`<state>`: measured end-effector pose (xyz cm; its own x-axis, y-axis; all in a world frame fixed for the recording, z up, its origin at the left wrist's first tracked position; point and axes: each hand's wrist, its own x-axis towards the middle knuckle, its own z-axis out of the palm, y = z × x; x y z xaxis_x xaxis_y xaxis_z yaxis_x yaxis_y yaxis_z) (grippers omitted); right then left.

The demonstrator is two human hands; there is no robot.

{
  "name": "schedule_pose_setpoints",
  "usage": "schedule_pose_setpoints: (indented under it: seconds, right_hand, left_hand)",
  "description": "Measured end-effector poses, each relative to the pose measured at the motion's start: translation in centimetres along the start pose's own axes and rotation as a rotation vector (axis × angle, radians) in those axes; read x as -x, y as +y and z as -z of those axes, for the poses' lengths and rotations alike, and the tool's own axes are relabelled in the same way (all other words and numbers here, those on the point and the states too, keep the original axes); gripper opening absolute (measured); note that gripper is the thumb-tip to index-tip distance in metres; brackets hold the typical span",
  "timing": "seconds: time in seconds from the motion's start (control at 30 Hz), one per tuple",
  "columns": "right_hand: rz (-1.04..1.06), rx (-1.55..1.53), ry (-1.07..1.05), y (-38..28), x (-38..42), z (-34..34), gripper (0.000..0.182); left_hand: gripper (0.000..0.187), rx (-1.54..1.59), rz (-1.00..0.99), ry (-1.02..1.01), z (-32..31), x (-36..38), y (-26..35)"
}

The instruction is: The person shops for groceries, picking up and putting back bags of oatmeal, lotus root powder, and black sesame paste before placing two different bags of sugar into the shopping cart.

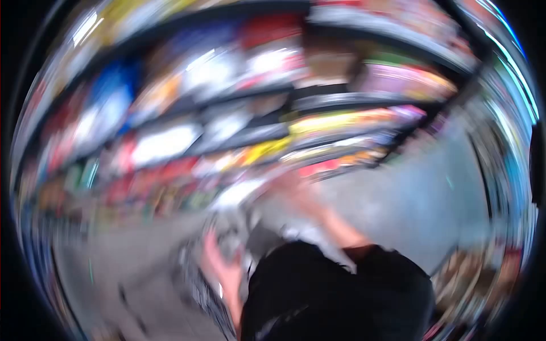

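Observation:
Motion smears the whole view. My left hand (pixel 220 262) is low, left of my dark-clothed body, with thumb and fingers spread apart and nothing visible between them. Beside and below it is a blurred grey, wire-like thing (pixel 196 278), perhaps a cart or basket. My right hand (pixel 291 188) stretches forward, near the bottom of the shelves, its fingers lost in the blur. Just left of it is a whitish, shiny shape (pixel 242 192); I cannot tell whether that hand holds it.
Dark-edged shelves (pixel 244 136) full of colourful packages curve across the front. Grey floor (pixel 398 210) spreads to the right and lower left. More stocked goods (pixel 472 278) stand at the lower right, and a dark upright (pixel 432 108) ends the shelving there.

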<state>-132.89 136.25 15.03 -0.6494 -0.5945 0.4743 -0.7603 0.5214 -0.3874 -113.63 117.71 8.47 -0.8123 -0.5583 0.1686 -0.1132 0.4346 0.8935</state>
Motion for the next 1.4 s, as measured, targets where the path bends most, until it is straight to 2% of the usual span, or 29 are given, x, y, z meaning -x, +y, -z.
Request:
schedule_pose_setpoints:
  seconds: [0.03, 0.07, 0.1, 0.13, 0.17, 0.2, 0.23, 0.27, 0.33, 0.4, 0.43, 0.5, 0.53, 0.57, 0.67, 0.73, 0.83, 0.9, 0.93, 0.97, 1.03, 1.07, 1.1, 1.17, 1.2, 1.23, 1.3, 1.33, 1.4]
  right_hand:
    - [0.136, -0.21, -0.003, 2.7, 1.4, -7.0, 0.028]
    - [0.165, -0.698, 0.025, -1.7, -2.9, -2.5, 0.024]
    - [-0.061, -0.773, 0.057, -4.0, -2.4, -2.8, 0.028]
    - [-0.125, -0.884, 0.002, -5.4, -1.8, -1.5, 0.029]
    - [-0.07, -0.972, 0.126, -7.2, -2.0, -2.6, 0.031]
    - [-0.191, -0.96, 0.008, -7.9, -1.9, -1.5, 0.033]
    - [-0.201, -1.084, 0.031, -8.8, -1.4, -1.4, 0.036]
    - [-0.259, -1.159, 0.074, -9.3, -0.9, -1.5, 0.031]
    - [-0.327, -1.231, 0.137, -10.1, 0.2, -1.1, 0.029]
    - [-0.456, -1.379, 0.149, -10.3, 0.8, 0.1, 0.03]
    - [-0.458, -1.371, 0.164, -10.4, 1.0, 0.4, 0.03]
    - [-0.513, -1.394, 0.272, -10.4, 1.2, 0.8, 0.03]
    - [-0.484, -1.321, 0.336, -9.9, 1.5, 0.3, 0.026]
    - [-0.483, -1.309, 0.345, -9.4, 1.7, 0.5, 0.026]
    - [-0.66, -1.417, 0.563, -8.7, 2.3, 0.9, 0.026]
    - [-0.667, -1.41, 0.585, -7.5, 2.7, 1.3, 0.027]
    - [-0.653, -1.372, 0.586, -6.1, 3.9, 2.0, 0.033]
    - [-0.691, -1.131, 0.508, -6.2, 4.4, 4.2, 0.038]
    - [-0.789, -1.024, 0.496, -6.6, 4.6, 5.3, 0.045]
    - [-0.788, -1.023, 0.494, -5.9, 5.1, 4.6, 0.045]
    - [-0.625, -0.698, 0.68, -4.1, 5.8, 3.3, 0.05]
    - [-0.727, -0.58, 0.588, -4.3, 6.7, 4.3, 0.052]
    - [-0.725, -0.579, 0.588, -4.1, 7.0, 4.1, 0.052]
    - [-0.907, -0.397, 0.497, -3.9, 7.6, 3.4, 0.056]
    - [-0.901, -0.44, 0.466, -4.0, 7.9, 3.2, 0.065]
    - [-0.902, -0.437, 0.464, -3.6, 8.2, 2.4, 0.065]
    - [-0.806, -0.814, 0.367, -2.5, 8.9, -0.2, 0.067]
    - [-0.805, -0.811, 0.366, -2.6, 8.8, -0.4, 0.067]
    - [-0.787, -0.958, 0.126, -2.9, 8.5, -0.4, 0.065]
  left_hand:
    - [0.077, -0.071, -0.048, -0.005, 0.7, -0.9, 0.0]
    - [0.076, 0.142, -0.119, -0.001, 1.0, -2.0, -0.6]
    - [0.074, 0.303, -0.105, -0.003, 1.1, -2.9, -2.3]
    - [0.079, 0.362, 0.015, -0.043, 1.3, -2.9, -2.6]
    - [0.084, 0.39, 0.155, -0.053, 3.2, -3.2, -2.5]
    - [0.082, 0.29, 0.136, -0.167, 3.9, -4.4, -3.5]
    - [0.081, 0.183, 0.127, -0.273, 4.7, -5.0, -4.0]
    - [0.079, 0.169, 0.149, -0.329, 4.7, -5.4, -4.0]
    - [0.076, 0.218, 0.156, -0.426, 3.5, -6.5, -7.3]
    - [0.078, 0.506, -0.066, -0.628, 0.9, -7.9, -10.8]
    - [0.083, 0.812, 0.77, -0.422, 0.6, -7.9, -2.8]
    - [0.082, 0.394, -0.16, -0.708, -2.0, -7.9, -9.9]
    - [0.082, 0.4, -0.165, -0.716, -2.2, -7.7, -8.6]
    - [0.079, 0.436, -0.084, -0.775, -2.5, -7.3, -5.5]
    - [0.073, 0.533, 0.071, -0.826, -3.4, -6.2, -1.3]
    - [0.071, 0.606, 0.173, -0.834, -3.3, -5.7, 0.7]
    - [0.07, 0.66, 0.169, -0.854, -3.6, -5.2, 1.2]
    - [0.074, 0.651, 0.162, -0.893, -4.1, -5.6, 0.6]
    - [0.078, 0.642, 0.156, -0.932, -4.2, -5.7, 0.8]
    - [0.078, 0.644, 0.156, -0.93, -4.4, -5.7, 1.0]
    - [0.079, 0.598, 0.19, -0.834, -4.7, -5.5, 1.6]
    - [0.079, 0.601, 0.188, -0.832, -4.9, -5.8, 1.5]
    - [0.079, 0.62, 0.208, -0.82, -5.2, -6.0, 1.3]
    - [0.079, 0.642, 0.227, -0.809, -5.4, -6.4, 1.8]
    - [0.078, 0.649, 0.303, -0.792, -5.2, -6.5, 2.1]
    - [0.077, 0.655, 0.38, -0.775, -5.2, -6.5, 2.4]
    - [0.076, 0.683, 0.368, -0.826, -5.7, -7.0, 2.1]
    - [0.075, 0.708, 0.351, -0.876, -5.9, -7.3, 2.2]
    - [0.072, 0.715, 0.315, -0.866, -6.3, -7.0, 2.7]
